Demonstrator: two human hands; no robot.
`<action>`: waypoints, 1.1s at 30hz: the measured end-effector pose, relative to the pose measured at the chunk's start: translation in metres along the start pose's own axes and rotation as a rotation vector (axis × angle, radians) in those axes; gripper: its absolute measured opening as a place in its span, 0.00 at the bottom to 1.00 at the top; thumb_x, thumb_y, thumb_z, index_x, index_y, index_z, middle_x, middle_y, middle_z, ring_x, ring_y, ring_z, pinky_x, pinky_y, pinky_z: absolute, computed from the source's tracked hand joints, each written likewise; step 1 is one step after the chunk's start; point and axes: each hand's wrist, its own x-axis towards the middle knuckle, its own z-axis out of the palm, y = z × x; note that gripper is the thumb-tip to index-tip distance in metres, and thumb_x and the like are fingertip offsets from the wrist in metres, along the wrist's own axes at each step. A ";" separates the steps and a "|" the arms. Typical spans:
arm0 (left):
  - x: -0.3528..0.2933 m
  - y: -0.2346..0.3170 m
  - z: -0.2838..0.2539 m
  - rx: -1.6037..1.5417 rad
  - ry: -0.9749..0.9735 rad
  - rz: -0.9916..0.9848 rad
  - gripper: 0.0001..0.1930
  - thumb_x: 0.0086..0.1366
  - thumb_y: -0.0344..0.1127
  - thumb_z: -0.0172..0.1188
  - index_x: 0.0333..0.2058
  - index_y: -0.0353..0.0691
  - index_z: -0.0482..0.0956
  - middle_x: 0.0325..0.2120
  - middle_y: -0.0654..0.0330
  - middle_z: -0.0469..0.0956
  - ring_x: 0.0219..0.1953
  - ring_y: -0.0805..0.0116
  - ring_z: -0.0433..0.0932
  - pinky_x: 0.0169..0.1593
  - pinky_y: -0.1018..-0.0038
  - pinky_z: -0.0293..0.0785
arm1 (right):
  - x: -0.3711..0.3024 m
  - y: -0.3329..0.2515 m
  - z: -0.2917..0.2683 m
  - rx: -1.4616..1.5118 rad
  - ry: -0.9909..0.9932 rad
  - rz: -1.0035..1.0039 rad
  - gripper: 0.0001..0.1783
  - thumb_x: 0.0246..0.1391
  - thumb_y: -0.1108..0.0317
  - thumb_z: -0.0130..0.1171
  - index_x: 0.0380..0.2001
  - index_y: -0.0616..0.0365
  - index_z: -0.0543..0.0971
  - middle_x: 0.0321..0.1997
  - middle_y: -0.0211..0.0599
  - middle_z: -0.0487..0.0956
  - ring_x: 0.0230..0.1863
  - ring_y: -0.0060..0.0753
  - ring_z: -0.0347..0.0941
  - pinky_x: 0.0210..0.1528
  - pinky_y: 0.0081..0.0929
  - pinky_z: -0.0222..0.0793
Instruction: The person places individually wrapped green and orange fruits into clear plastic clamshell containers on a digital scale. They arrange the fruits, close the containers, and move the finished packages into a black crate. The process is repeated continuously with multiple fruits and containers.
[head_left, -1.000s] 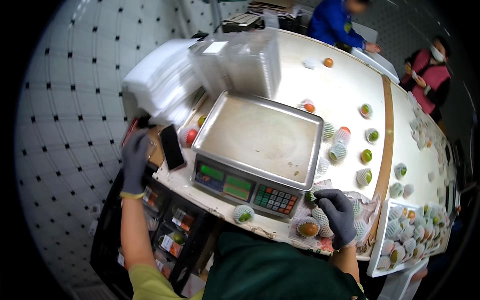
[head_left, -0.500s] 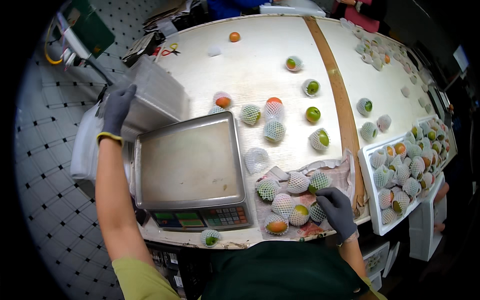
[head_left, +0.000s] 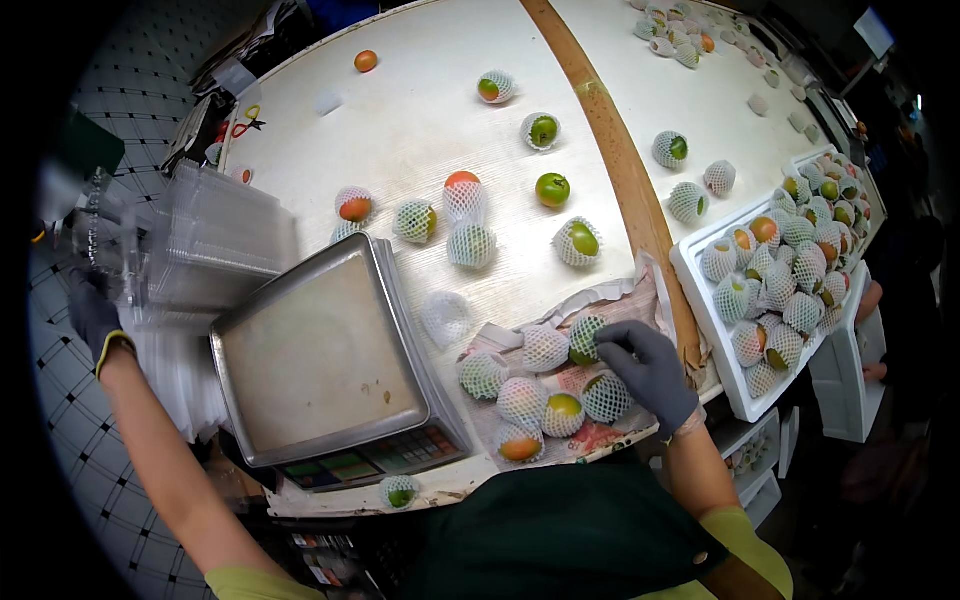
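At the far left, my gloved left hand (head_left: 95, 315) grips a clear plastic container (head_left: 105, 225), blurred by motion, beside a stack of clear plastic containers (head_left: 215, 240). My gloved right hand (head_left: 650, 375) is bent at the front of the table, thumb and fingertips closed at the right edge of a green tomato in a foam net (head_left: 587, 338). Around it on a sheet of printed paper (head_left: 640, 305) lie several more netted tomatoes (head_left: 521, 400), green to orange. A weighing scale (head_left: 320, 350) with a bare metal pan stands between my hands.
A white foam crate (head_left: 745, 395) full of netted tomatoes stands at the right, past a wooden strip (head_left: 600, 110). Loose tomatoes (head_left: 552, 190) and a crumpled foam net (head_left: 446, 318) lie across the table. Scissors (head_left: 247, 122) lie at the back left edge.
My left hand has moved left and down, away from the stack, with a clear container. My right hand stays at the netted tomatoes. The whole view has turned and shifted.
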 end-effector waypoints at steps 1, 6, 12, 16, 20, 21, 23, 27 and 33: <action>-0.050 0.032 0.023 0.073 -0.022 0.153 0.17 0.69 0.44 0.50 0.45 0.37 0.78 0.33 0.61 0.78 0.36 0.71 0.74 0.46 0.76 0.69 | 0.007 0.004 -0.002 0.018 0.033 0.015 0.09 0.51 0.69 0.62 0.36 0.61 0.78 0.34 0.37 0.80 0.32 0.32 0.76 0.35 0.25 0.71; -0.264 0.068 0.032 0.423 -0.406 0.733 0.03 0.64 0.27 0.57 0.32 0.34 0.75 0.33 0.59 0.76 0.34 0.74 0.74 0.37 0.76 0.71 | 0.084 0.025 -0.002 -0.156 0.243 -0.051 0.22 0.50 0.64 0.63 0.48 0.61 0.75 0.46 0.47 0.78 0.45 0.38 0.77 0.45 0.30 0.73; -0.424 0.044 0.048 0.890 -0.833 0.545 0.11 0.56 0.32 0.66 0.30 0.35 0.72 0.35 0.50 0.77 0.33 0.55 0.77 0.34 0.69 0.72 | 0.137 0.041 0.018 -0.667 -0.009 -0.024 0.40 0.41 0.55 0.67 0.58 0.57 0.65 0.53 0.54 0.73 0.54 0.54 0.71 0.56 0.39 0.67; -0.455 0.043 0.055 0.690 -0.614 0.720 0.22 0.55 0.37 0.67 0.46 0.36 0.72 0.47 0.48 0.74 0.48 0.53 0.75 0.49 0.66 0.72 | 0.107 0.002 0.015 -0.301 -0.050 0.064 0.41 0.41 0.58 0.68 0.58 0.59 0.65 0.51 0.53 0.74 0.51 0.50 0.73 0.54 0.37 0.68; -0.498 0.066 0.068 0.139 -1.003 0.330 0.28 0.58 0.33 0.63 0.56 0.35 0.66 0.53 0.50 0.70 0.55 0.58 0.71 0.55 0.66 0.70 | 0.036 -0.034 0.027 -0.070 -0.121 -0.153 0.42 0.39 0.63 0.72 0.58 0.60 0.65 0.51 0.50 0.73 0.50 0.47 0.72 0.54 0.36 0.68; -0.518 0.069 0.079 -0.075 -1.017 -0.065 0.31 0.59 0.35 0.63 0.58 0.34 0.62 0.54 0.48 0.69 0.53 0.58 0.72 0.54 0.66 0.70 | 0.020 -0.042 0.035 -0.202 -0.101 -0.342 0.44 0.38 0.59 0.73 0.59 0.57 0.64 0.50 0.49 0.73 0.49 0.48 0.71 0.53 0.38 0.68; -0.543 0.063 0.095 -0.402 -0.970 -0.689 0.33 0.60 0.36 0.61 0.61 0.33 0.58 0.54 0.48 0.67 0.52 0.58 0.73 0.55 0.66 0.71 | -0.014 -0.054 0.046 -0.447 -0.075 -0.588 0.50 0.36 0.56 0.75 0.62 0.53 0.62 0.50 0.45 0.69 0.50 0.50 0.68 0.52 0.40 0.67; -0.559 0.045 0.093 -0.754 -0.937 -1.201 0.30 0.63 0.35 0.54 0.61 0.34 0.57 0.55 0.50 0.67 0.53 0.59 0.72 0.56 0.65 0.71 | -0.052 -0.054 0.051 -0.241 -0.134 -0.520 0.43 0.39 0.61 0.73 0.59 0.52 0.64 0.48 0.45 0.70 0.46 0.45 0.70 0.47 0.34 0.70; -0.570 0.036 0.070 -0.993 -0.835 -1.365 0.30 0.62 0.29 0.49 0.63 0.37 0.55 0.56 0.49 0.65 0.56 0.54 0.69 0.59 0.56 0.68 | -0.072 -0.032 0.057 -0.005 -0.149 -0.229 0.13 0.50 0.70 0.63 0.40 0.59 0.76 0.34 0.38 0.75 0.31 0.31 0.74 0.33 0.28 0.70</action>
